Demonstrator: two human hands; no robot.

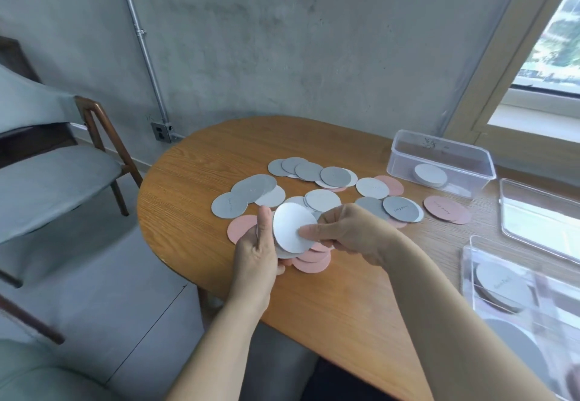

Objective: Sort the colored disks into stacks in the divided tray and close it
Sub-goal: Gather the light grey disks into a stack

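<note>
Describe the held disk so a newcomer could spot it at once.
On the table, find the near edge of the scattered disks, where two hands meet. The white disk is pinched by left hand and right hand; its neighbours lie flat, it alone tilts up.

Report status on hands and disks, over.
Left hand grips a white stack; right hand pinches its top disk. Grey, white, pink disks loose on table. Divided tray partly filled, not closed.
</note>
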